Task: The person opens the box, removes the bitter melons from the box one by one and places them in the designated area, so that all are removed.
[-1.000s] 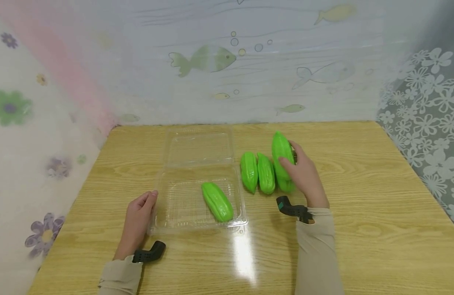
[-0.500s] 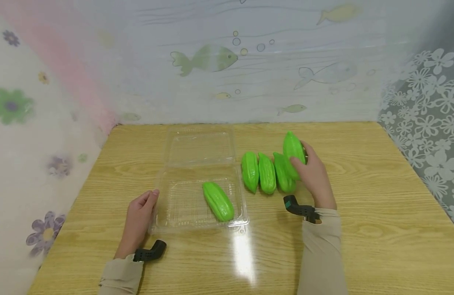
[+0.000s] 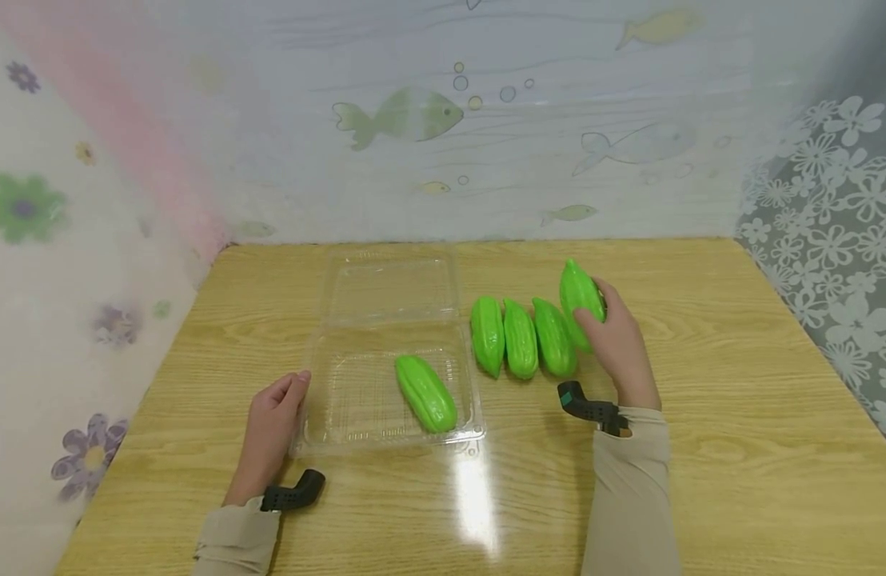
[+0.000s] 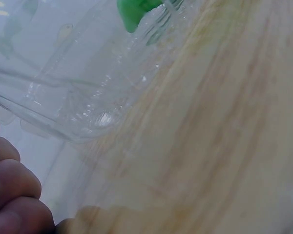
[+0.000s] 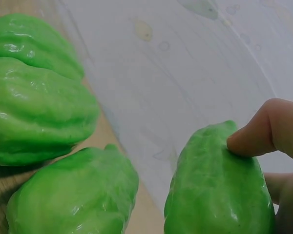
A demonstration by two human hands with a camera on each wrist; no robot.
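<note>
My right hand [image 3: 619, 340] grips a glossy green star fruit [image 3: 578, 296], thumb and fingers on its sides, just right of a row of three more. In the row lie the left star fruit [image 3: 488, 334], the middle star fruit [image 3: 520, 340] and the right star fruit [image 3: 555, 340]. Another star fruit [image 3: 425, 394] lies slanted in an open clear plastic box [image 3: 357, 400]. My left hand [image 3: 270, 424] holds the box's left rim with curled fingers [image 4: 12, 185]; its thumb is out of the left wrist view. In the right wrist view, a fingertip presses the held star fruit [image 5: 217, 185] near its tip.
The box's hinged lid [image 3: 393, 288] lies folded back towards the wall [image 3: 515, 160], which is printed with fish. Wood-patterned table [image 3: 738, 400] surrounds the box and the fruit. A flowered wall covering [image 3: 839, 208] borders the right side.
My right hand has moved right with its star fruit, from over the row's right one to beside it, and has come slightly lower. My left hand and the box have stayed still.
</note>
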